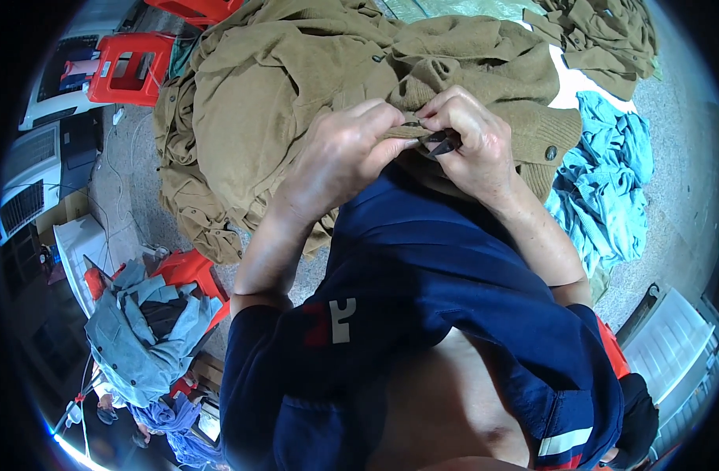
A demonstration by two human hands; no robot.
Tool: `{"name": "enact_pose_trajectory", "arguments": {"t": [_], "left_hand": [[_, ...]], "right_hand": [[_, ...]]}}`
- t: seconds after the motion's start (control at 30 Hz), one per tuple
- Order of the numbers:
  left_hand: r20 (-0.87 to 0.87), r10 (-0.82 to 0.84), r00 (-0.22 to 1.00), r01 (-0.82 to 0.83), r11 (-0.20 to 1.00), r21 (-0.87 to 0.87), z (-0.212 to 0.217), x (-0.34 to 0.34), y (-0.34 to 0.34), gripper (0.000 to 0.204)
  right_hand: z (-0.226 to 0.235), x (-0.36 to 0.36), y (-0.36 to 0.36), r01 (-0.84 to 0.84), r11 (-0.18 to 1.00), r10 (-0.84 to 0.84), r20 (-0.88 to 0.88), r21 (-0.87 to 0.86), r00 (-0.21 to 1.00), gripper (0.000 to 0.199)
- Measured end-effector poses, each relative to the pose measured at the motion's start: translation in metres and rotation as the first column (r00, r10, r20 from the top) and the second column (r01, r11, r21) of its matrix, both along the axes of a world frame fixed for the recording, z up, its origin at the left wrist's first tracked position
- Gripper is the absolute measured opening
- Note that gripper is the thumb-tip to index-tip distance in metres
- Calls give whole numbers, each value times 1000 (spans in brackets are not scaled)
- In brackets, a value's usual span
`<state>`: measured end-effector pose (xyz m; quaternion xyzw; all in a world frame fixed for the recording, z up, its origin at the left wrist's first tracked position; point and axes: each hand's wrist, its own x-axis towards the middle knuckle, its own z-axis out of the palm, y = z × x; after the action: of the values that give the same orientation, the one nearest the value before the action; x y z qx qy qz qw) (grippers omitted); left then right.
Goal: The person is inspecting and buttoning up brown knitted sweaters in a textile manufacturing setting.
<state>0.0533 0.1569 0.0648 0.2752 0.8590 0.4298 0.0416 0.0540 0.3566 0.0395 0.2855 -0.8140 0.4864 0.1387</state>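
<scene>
An olive-brown knitted cardigan (pixel 532 129) lies bunched in front of me, with a dark button (pixel 551 153) on its ribbed band. My left hand (pixel 343 149) is closed, pinching the edge of the cardigan between thumb and fingers. Close against it, my right hand (pixel 473 137) is closed too. Small dark thread snips (pixel 444 144) stick out from its palm, their pointed tips toward me. Thumb and forefinger of that hand pinch the same edge beside a small dark button (pixel 412 122). Any thread there is too fine to make out.
Olive-brown garments (pixel 249 118) are heaped to the left, with more (pixel 611 39) at the far right. A light blue garment pile (pixel 603 180) lies right. Red stools (pixel 135 69) stand at left; grey-blue clothes (pixel 131 337) cover another. A white plastic chair (pixel 669 345) stands lower right.
</scene>
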Motion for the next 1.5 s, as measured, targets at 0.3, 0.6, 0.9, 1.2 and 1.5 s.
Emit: {"name": "enact_pose_trajectory", "arguments": {"t": [0.3,0.6,0.9,1.2,1.5], "left_hand": [[-431,-23,902,-26,994,-109,-16,2,2,20],[-196,135,971,-140,990,-12,-37,-5,-4,13],[621,214,754,-314,948,54,-40,3,-76,13],[737,-178,652,-369,774,514,14,-1,-48,18],[618,-33,786,-210,925,316,29,3,9,21]], "right_hand": [[2,1,2,78,996,-69,206,-33,976,22],[-14,0,25,109,960,-83,-112,258,990,25],[-34,14,91,198,931,-299,329,307,896,32],[15,18,64,95,981,-61,-200,169,978,26],[12,9,17,-10,1000,11,-470,5,883,16]]}}
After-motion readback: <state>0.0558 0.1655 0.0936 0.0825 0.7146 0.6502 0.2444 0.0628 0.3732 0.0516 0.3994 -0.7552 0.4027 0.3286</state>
